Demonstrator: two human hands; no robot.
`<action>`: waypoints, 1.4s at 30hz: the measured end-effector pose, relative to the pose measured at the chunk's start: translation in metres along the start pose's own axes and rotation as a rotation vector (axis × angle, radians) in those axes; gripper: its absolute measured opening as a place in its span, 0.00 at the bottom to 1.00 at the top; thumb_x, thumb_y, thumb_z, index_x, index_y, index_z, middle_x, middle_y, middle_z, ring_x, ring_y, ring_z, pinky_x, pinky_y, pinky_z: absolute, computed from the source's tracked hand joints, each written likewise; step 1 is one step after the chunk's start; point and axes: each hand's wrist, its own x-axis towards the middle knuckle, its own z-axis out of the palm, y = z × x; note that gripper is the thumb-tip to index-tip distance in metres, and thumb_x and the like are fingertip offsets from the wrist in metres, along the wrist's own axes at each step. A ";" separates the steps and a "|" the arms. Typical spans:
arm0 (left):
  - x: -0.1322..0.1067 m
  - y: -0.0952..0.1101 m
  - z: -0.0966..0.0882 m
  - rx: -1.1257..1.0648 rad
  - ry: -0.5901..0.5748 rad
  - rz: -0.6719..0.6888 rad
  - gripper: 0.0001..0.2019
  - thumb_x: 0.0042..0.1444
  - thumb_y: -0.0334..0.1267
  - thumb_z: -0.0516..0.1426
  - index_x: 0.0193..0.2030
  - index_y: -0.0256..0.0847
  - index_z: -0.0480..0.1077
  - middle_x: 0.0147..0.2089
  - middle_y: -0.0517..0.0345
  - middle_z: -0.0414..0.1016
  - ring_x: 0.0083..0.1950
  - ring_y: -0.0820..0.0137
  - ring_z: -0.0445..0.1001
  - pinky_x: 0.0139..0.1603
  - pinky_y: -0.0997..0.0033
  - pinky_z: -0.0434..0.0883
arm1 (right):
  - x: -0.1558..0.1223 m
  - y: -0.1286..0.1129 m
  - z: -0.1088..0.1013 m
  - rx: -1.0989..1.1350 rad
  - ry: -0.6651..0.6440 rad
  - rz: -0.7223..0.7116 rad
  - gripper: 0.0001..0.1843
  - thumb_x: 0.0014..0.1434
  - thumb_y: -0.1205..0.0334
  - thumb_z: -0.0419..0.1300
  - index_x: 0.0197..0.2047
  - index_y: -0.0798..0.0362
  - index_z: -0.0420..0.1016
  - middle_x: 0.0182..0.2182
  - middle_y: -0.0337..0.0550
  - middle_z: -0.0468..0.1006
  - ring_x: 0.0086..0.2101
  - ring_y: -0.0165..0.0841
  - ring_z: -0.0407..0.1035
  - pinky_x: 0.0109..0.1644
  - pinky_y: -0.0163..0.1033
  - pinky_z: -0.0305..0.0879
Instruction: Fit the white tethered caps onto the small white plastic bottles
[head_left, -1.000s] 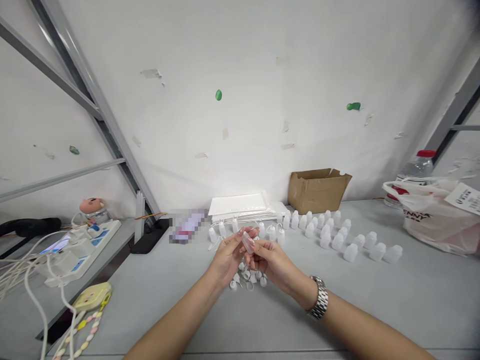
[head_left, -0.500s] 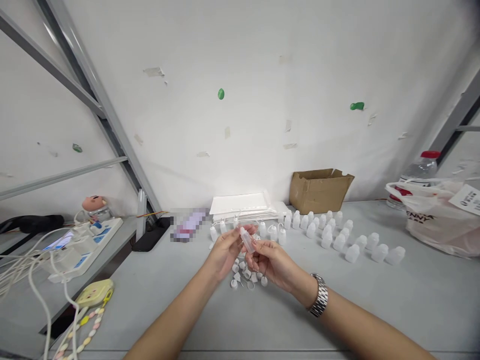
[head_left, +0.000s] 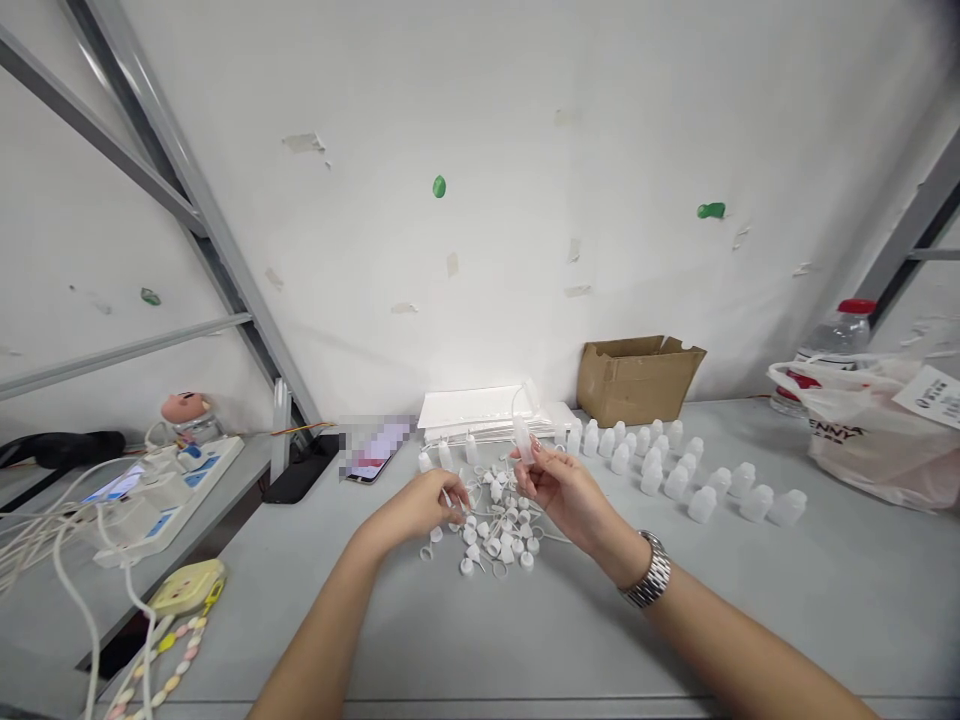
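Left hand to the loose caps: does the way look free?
Probably yes. The left hand sits at the edge of the loose caps, nothing between; the right hand holds a small bottle.

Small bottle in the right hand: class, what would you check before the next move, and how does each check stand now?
1. The small bottle is gripped in the right hand: ok.
2. The left hand is down at the loose caps: ok.
3. Cap pinched in left fingers: cannot tell.
4. Bottle neck uncapped: cannot tell, too small.
5. The standing bottles are upright, apart from both hands: ok.
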 end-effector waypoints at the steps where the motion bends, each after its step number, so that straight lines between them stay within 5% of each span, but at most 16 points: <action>1: 0.001 -0.003 0.002 0.036 -0.028 0.010 0.09 0.38 0.38 0.60 0.29 0.41 0.73 0.35 0.56 0.74 0.36 0.66 0.69 0.35 0.72 0.62 | 0.000 0.000 0.000 -0.006 -0.002 -0.001 0.15 0.51 0.51 0.61 0.30 0.57 0.74 0.18 0.36 0.67 0.21 0.24 0.58 0.28 0.33 0.55; 6: 0.005 -0.005 0.017 0.130 -0.002 -0.042 0.14 0.43 0.50 0.57 0.28 0.40 0.70 0.29 0.57 0.72 0.29 0.67 0.67 0.28 0.72 0.58 | -0.002 0.001 0.004 -0.057 -0.018 0.001 0.16 0.51 0.51 0.61 0.31 0.57 0.75 0.17 0.36 0.67 0.20 0.25 0.58 0.27 0.34 0.54; 9: 0.006 -0.004 0.023 0.161 0.031 -0.068 0.13 0.42 0.49 0.57 0.27 0.40 0.69 0.29 0.57 0.73 0.29 0.67 0.67 0.27 0.72 0.57 | -0.002 0.002 0.004 -0.081 -0.023 0.000 0.16 0.52 0.50 0.60 0.31 0.57 0.75 0.17 0.36 0.68 0.21 0.25 0.58 0.27 0.34 0.54; 20: -0.001 0.000 0.011 0.174 0.010 -0.113 0.18 0.33 0.53 0.61 0.26 0.41 0.69 0.30 0.57 0.72 0.31 0.65 0.68 0.26 0.72 0.58 | -0.003 0.003 0.004 -0.121 -0.020 -0.010 0.18 0.51 0.48 0.60 0.29 0.57 0.75 0.18 0.36 0.68 0.20 0.24 0.58 0.27 0.34 0.54; 28: -0.002 -0.002 0.013 0.155 -0.057 -0.151 0.12 0.34 0.44 0.62 0.25 0.42 0.68 0.29 0.58 0.73 0.29 0.66 0.69 0.24 0.72 0.58 | -0.002 0.006 0.003 -0.142 -0.011 -0.001 0.18 0.51 0.48 0.61 0.29 0.57 0.75 0.17 0.37 0.68 0.20 0.25 0.58 0.27 0.34 0.53; 38: 0.007 -0.013 0.016 0.141 -0.005 -0.123 0.09 0.37 0.37 0.59 0.29 0.40 0.70 0.29 0.57 0.74 0.30 0.66 0.72 0.26 0.73 0.61 | -0.002 0.007 0.003 -0.182 -0.010 -0.003 0.19 0.51 0.47 0.59 0.30 0.57 0.75 0.18 0.37 0.69 0.20 0.25 0.59 0.26 0.33 0.54; 42: 0.006 -0.010 0.010 0.146 0.031 -0.096 0.11 0.39 0.37 0.58 0.33 0.39 0.73 0.31 0.55 0.75 0.32 0.64 0.72 0.30 0.70 0.64 | -0.001 0.010 0.002 -0.325 0.099 -0.034 0.19 0.49 0.46 0.60 0.30 0.56 0.74 0.22 0.39 0.71 0.21 0.26 0.61 0.28 0.35 0.58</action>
